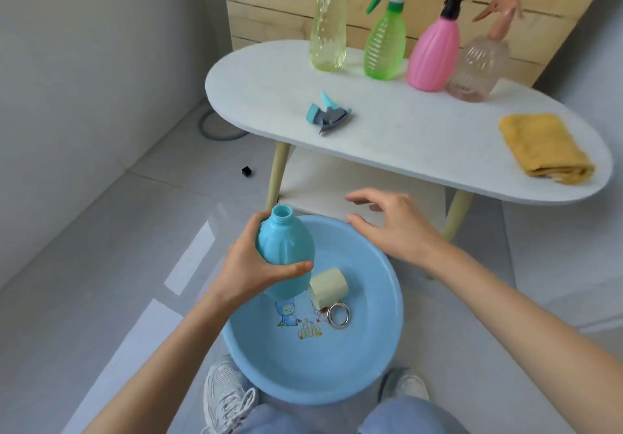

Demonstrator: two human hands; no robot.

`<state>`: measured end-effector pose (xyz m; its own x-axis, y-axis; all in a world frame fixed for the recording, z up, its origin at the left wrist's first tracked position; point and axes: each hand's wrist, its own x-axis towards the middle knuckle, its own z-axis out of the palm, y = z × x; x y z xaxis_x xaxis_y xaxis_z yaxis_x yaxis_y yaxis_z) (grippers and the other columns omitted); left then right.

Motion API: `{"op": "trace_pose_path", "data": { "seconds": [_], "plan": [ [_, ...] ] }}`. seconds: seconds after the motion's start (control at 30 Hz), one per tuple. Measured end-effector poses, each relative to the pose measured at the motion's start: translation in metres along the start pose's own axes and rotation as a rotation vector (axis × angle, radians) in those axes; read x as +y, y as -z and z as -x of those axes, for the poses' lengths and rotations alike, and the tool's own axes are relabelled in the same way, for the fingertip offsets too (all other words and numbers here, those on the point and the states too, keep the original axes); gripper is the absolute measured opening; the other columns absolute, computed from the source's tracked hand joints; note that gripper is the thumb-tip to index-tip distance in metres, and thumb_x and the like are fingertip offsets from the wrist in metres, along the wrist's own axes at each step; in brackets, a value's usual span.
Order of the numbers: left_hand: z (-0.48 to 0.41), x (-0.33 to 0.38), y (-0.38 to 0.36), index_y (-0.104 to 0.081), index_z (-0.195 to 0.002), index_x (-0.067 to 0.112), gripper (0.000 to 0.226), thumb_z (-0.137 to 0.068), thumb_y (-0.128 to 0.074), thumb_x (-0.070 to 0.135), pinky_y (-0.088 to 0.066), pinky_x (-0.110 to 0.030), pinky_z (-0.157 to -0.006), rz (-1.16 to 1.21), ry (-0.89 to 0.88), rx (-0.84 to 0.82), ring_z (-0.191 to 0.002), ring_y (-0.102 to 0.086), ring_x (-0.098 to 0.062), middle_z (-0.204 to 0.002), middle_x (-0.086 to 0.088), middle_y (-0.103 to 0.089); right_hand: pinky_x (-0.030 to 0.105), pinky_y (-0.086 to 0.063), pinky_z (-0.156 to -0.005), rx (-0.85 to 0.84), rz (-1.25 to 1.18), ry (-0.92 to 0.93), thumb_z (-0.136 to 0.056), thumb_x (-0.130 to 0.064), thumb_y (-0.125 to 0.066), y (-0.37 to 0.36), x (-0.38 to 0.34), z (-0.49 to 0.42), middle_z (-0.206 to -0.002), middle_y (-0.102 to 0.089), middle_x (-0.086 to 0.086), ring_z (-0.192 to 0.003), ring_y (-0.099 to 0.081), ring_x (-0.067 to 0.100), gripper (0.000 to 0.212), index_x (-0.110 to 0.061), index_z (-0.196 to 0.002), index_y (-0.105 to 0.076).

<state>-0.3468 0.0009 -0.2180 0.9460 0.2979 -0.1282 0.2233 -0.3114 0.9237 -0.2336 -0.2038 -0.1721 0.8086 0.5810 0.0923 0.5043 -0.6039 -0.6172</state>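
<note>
Here I am gripping the blue bottle (pixel 286 251) in my left hand (pixel 247 270), holding it uncapped and tilted over the blue basin (pixel 377 349) on the floor. My right hand (pixel 396 224) is hovering beside it with fingers spread, holding nothing, below the desk (pixel 404 136).

Bottle (pixel 286 251) above basin (pixel 337 379), before table (pixel 404 136)

The capless light-blue bottle (pixel 286 251) (ribbed, bulbous) tilts neck-up over the blue basin (pixel 387 349), gripped around its belly.
</note>
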Motion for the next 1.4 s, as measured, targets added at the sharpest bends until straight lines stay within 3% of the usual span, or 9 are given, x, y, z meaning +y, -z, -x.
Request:
{"op": "trace_pose_path", "data": {
  "seconds": [0.07,0.17,0.33,0.6,0.7,0.8,1.17,1.4],
  "plan": [
    [0.002,0.020,0.006,-0.047,-0.111,0.045,0.085,-0.035,-0.084,0.058,-0.055,-0.041,-0.082,0.021,0.003,0.000,-0.095,-0.063,-0.010,-0.101,0.014,-0.064,0.018,-0.042,-0.094,0.031,-0.001,0.027,-0.087,-0.018,-0.067,0.020,-0.012,-0.007,-0.119,-0.067,-0.001,-0.107,-0.060,0.007,0.033,-0.012,-0.120,-0.064],
    [0.002,0.043,0.012,-0.050,-0.113,0.039,0.087,-0.035,-0.086,0.053,-0.056,-0.040,-0.081,0.047,-0.003,-0.010,-0.092,-0.065,-0.010,-0.101,0.010,-0.066,0.012,-0.039,-0.089,0.045,0.003,0.029,-0.086,-0.017,-0.068,0.040,-0.024,-0.025,-0.118,-0.067,0.002,-0.108,-0.061,0.012,0.036,-0.010,-0.121,-0.063],
    [-0.011,0.070,0.020,-0.050,-0.111,0.038,0.086,-0.034,-0.086,0.054,-0.057,-0.038,-0.080,0.055,-0.008,-0.002,-0.091,-0.065,-0.009,-0.101,0.010,-0.066,0.026,-0.038,-0.099,-0.015,0.104,0.022,-0.089,-0.025,-0.064,0.056,-0.034,-0.078,-0.131,-0.058,0.007,-0.121,-0.052,0.020,0.048,-0.013,-0.133,-0.052],
    [-0.051,0.077,0.026,-0.051,-0.109,0.043,0.083,-0.034,-0.087,0.051,-0.057,-0.035,-0.077,0.076,-0.032,0.012,-0.091,-0.065,-0.009,-0.101,0.011,-0.065,0.040,-0.015,-0.116,-0.118,0.391,-0.030,-0.089,-0.054,-0.055,0.030,-0.008,-0.156,-0.159,-0.007,0.009,-0.145,-0.010,0.028,0.080,-0.022,-0.152,-0.017],
    [-0.065,0.078,0.027,-0.050,-0.107,0.046,0.081,-0.034,-0.086,0.052,-0.057,-0.032,-0.076,0.088,-0.040,0.015,-0.091,-0.064,-0.006,-0.100,0.014,-0.065,0.040,-0.021,-0.114,-0.091,0.391,0.003,-0.088,-0.057,-0.054,0.017,0.005,-0.171,-0.151,-0.028,0.010,-0.140,-0.023,0.027,0.070,-0.021,-0.145,-0.035],
    [-0.076,0.078,0.029,-0.050,-0.109,0.044,0.083,-0.035,-0.086,0.051,-0.057,-0.032,-0.076,0.097,-0.046,0.015,-0.092,-0.064,-0.006,-0.102,0.013,-0.065,0.036,-0.034,-0.102,0.011,0.347,0.063,-0.087,-0.050,-0.059,0.010,0.012,-0.175,-0.123,-0.054,0.008,-0.120,-0.046,0.027,0.051,-0.015,-0.124,-0.054],
    [-0.077,0.083,0.032,-0.051,-0.107,0.042,0.081,-0.034,-0.085,0.051,-0.055,-0.024,-0.072,0.119,-0.043,0.034,-0.088,-0.064,-0.004,-0.100,0.012,-0.065,0.034,-0.037,-0.086,0.041,0.422,0.025,-0.069,-0.061,-0.072,0.019,0.004,-0.165,-0.100,-0.059,0.001,-0.102,-0.045,0.023,0.054,-0.019,-0.097,-0.052],
    [-0.054,0.091,0.037,-0.050,-0.110,0.041,0.084,-0.035,-0.085,0.051,-0.057,-0.031,-0.075,0.106,-0.045,0.038,-0.089,-0.065,-0.008,-0.101,0.010,-0.065,0.022,-0.044,-0.074,0.068,-0.228,-0.064,-0.070,-0.043,-0.081,0.064,-0.038,-0.115,-0.097,-0.058,-0.002,-0.090,-0.059,0.013,0.040,-0.019,-0.093,-0.058]
  ]
}}
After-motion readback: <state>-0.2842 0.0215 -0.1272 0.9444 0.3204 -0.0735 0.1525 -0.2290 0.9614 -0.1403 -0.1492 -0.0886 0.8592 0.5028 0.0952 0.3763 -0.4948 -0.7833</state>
